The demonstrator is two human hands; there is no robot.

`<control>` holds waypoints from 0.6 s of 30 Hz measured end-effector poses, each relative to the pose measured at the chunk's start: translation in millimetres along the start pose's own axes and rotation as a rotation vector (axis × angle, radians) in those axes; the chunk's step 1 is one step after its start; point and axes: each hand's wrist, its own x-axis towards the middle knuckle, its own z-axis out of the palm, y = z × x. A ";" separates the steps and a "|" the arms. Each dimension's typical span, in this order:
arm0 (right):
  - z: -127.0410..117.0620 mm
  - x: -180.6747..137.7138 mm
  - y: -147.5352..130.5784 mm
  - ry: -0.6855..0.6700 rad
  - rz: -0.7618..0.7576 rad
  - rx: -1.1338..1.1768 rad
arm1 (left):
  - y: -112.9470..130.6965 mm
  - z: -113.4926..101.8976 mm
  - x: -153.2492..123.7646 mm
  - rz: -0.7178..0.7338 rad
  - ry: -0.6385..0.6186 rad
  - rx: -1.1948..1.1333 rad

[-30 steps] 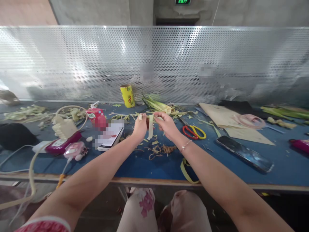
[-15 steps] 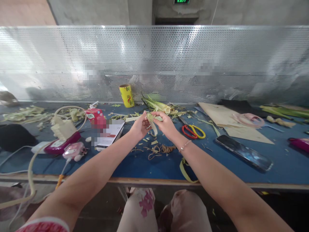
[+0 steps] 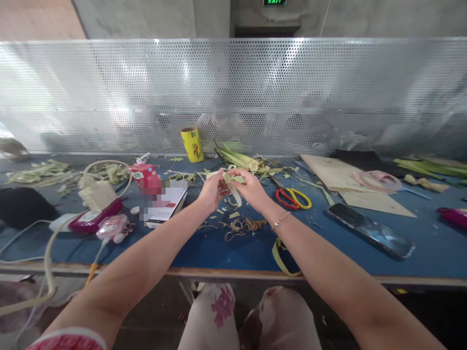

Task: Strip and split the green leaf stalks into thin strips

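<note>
One pale strip (image 3: 236, 196) hangs at frame centre above the worktop (image 3: 211, 250), pinched by left hand (image 3: 212, 191) and right hand (image 3: 250, 189), a paired hold that, watching remotely, I judge steadies its bend.

"EXIT" in green capitals on dark wall sign (image 3: 275, 2), cut by top edge of view. Printed marks on yellow roll (image 3: 192, 148), pink drink carton (image 3: 146, 179), phone screen (image 3: 170, 200): too small or blurred to read.

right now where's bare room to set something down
Mostly bare: blue tabletop between coiled brown cord and front edge, and right of the black smartphone, before the purple object. Crowded: around left hand and right hand, leaf strip, plant scraps, scissors.
</note>
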 end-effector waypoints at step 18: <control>4.6 -4.6 -6.6 -0.033 -0.010 0.053 | 1.6 2.0 -4.0 0.051 -0.012 0.185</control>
